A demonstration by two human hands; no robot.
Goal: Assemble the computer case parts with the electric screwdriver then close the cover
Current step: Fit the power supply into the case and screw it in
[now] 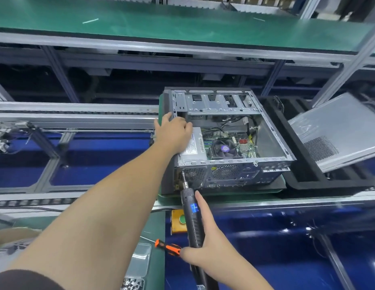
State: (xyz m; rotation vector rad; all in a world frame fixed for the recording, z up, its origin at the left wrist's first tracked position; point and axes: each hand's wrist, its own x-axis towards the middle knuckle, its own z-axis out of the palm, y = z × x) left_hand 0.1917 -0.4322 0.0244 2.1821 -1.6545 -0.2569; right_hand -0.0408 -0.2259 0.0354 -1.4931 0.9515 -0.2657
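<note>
Tray of screws [133, 283]: lower left on the desk [157, 227], partly cut off. Orange-handled screwdriver [167, 247]: lying beside it. Left hand [174, 132]: fingers curled over the left edge of the open computer case [228, 139], resting on its power supply [192, 147]. Right hand [211, 245]: wrapped around the black electric screwdriver [193, 218], forefinger extended along the body, bit against the case's rear panel near the fan grille. Cover [337, 130]: grey panel leaning tilted, right of the case, on a black foam tray [303, 176].

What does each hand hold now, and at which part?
The right hand grips the electric screwdriver around its black body. The left hand rests on the open computer case at its left edge, fingers curled over it.
</note>
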